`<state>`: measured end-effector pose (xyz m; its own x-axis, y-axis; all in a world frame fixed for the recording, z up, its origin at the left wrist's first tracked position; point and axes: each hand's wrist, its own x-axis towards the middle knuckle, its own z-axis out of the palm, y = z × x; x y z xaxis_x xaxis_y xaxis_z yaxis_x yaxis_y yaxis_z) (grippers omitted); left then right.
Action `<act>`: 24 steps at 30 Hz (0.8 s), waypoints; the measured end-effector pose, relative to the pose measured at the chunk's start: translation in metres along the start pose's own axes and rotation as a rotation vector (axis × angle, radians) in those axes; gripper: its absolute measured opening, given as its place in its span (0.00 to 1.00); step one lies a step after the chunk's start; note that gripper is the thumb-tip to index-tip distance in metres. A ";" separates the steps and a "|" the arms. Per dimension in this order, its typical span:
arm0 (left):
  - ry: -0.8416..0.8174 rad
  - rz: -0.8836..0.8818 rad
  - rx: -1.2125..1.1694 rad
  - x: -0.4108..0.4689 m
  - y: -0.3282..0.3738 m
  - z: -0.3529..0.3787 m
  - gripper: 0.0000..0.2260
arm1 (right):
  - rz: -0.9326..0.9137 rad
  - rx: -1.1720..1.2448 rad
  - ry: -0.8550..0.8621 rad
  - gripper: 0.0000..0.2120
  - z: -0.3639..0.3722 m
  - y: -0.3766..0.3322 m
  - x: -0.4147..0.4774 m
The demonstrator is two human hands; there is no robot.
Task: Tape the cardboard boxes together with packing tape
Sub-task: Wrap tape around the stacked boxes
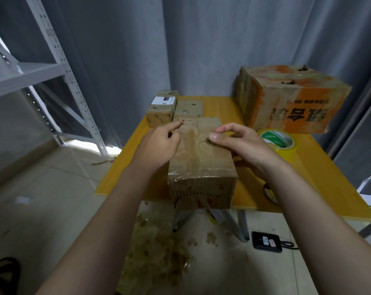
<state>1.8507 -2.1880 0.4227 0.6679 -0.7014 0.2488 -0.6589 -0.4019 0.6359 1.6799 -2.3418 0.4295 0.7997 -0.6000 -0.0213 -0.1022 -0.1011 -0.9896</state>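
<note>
Yellow surface [120, 171] before grey curtains is carrying closed boxes, their contents hidden. Left hand [159, 143], forefinger straight, is pressing the taped central box [201, 167] near its far seam, steadying it. Right hand [244, 145] is arching over the lid, possibly pinching clear tape, though this is unclear. Tape roll [278, 139] is waiting just beside.

The person's two forearms are bare from the lower edge of the view up to the wrists. The left hand [156, 143] and right hand [240, 143] are bare too, with short, plain nails. At the lower left, a foot wears a dark strapped sandal [3, 271].
</note>
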 end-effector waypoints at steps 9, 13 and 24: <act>-0.007 -0.011 -0.071 0.000 -0.004 0.002 0.19 | 0.007 -0.020 0.086 0.03 0.004 -0.001 0.002; -0.017 -0.016 -0.057 0.000 -0.003 0.002 0.19 | 0.009 -0.058 0.081 0.14 0.005 -0.005 -0.002; -0.011 0.048 -0.024 -0.004 0.001 -0.001 0.21 | 0.082 -0.101 0.147 0.14 0.015 -0.010 0.001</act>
<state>1.8473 -2.1854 0.4229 0.6319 -0.7261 0.2710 -0.6811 -0.3534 0.6412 1.6903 -2.3296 0.4373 0.6922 -0.7181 -0.0726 -0.2283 -0.1223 -0.9659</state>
